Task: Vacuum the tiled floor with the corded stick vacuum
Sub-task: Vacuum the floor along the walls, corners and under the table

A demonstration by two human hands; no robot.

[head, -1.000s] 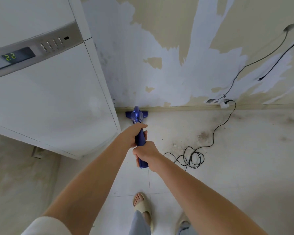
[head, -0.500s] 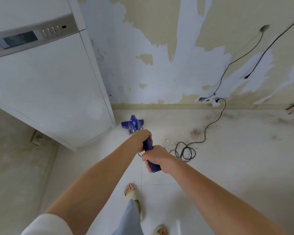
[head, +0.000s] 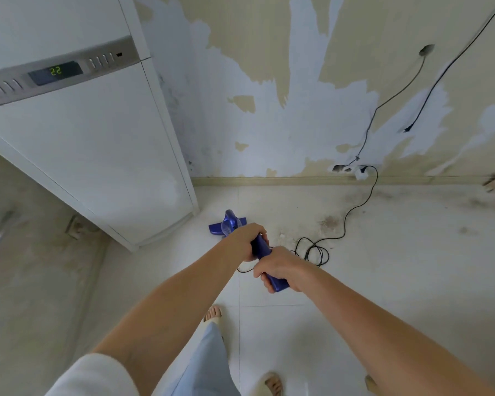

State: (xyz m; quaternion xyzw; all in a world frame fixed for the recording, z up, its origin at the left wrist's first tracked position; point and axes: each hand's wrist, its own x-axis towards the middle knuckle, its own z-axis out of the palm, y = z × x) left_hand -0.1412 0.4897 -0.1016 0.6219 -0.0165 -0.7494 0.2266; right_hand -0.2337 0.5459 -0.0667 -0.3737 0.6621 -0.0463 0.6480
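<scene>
Both hands, left hand (head: pixel 245 241) and right hand (head: pixel 280 268), have fingers wrapped round the vacuum (head: pixel 262 248); white cabinet (head: pixel 97 155) crowds 10 o'clock (cord (head: pixel 315 251) coiled at 3 o'clock).

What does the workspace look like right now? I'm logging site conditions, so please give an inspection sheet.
Surface: tiled floor, pale, with dirty patches near the wall.
Job's things: blue vacuum, head on the floor beside the cabinet corner.
Clutter: small debris on the floor by the cord coil.
Grippers: left hand and right hand both grip the handle.
Cables: cord runs from the wall socket to a loose coil by the hands.
Surroundings: white cabinet showing 22; peeling wall.
</scene>
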